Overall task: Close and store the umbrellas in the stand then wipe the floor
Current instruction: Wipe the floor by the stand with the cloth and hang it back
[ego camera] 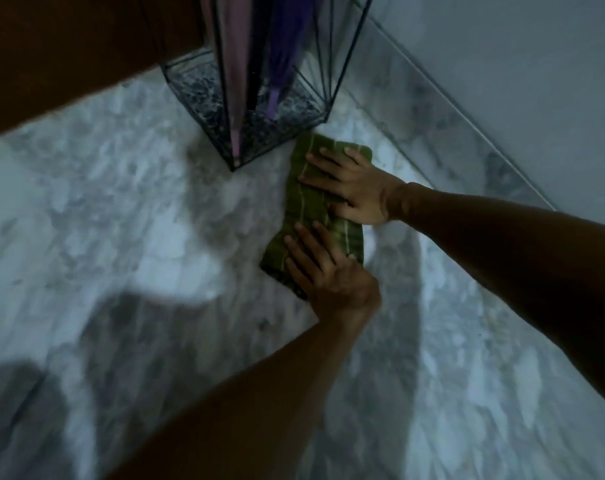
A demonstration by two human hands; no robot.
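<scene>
Fingers spread flat on both hands, nothing gripped: the left hand point(328, 271) presses the near end of the green cloth point(309, 209), the right hand point(353, 188) pins the far end. The cloth lies directly under the palms, on the marble floor point(121, 220) just right of the wire umbrella stand point(256, 133), where the closed umbrellas point(276, 64) stand upright. It looks soft and limp, likely to bunch, so flat pressure suits it better than pinching.

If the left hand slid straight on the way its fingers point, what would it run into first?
The left hand lies flat on the green cloth, fingers pointing up-frame and slightly left. Along that line it would probably meet the near corner of the umbrella stand first, though it might pass just beside it; depth is unclear.
</scene>
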